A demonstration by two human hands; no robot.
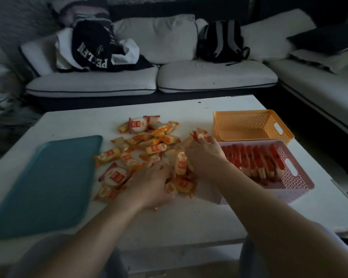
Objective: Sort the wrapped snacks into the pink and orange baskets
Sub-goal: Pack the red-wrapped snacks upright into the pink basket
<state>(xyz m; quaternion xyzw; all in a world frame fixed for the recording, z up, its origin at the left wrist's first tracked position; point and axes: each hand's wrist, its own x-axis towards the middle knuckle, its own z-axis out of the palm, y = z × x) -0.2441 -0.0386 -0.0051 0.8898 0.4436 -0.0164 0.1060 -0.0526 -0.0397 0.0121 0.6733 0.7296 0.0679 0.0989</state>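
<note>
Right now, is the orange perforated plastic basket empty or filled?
Empty: the orange perforated plastic basket shows only its bare floor and walls; nothing lies inside.

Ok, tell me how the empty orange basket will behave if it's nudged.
Probably light: the orange basket is empty, perforated plastic, so it would likely slide on the smooth white table rather than tip, being wide and low. Its walls look stiff.

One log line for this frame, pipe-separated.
left hand: in snack pile, grip unclear | right hand: holds snack beside pink basket | pink basket: red packs in a row | orange basket: empty
</note>
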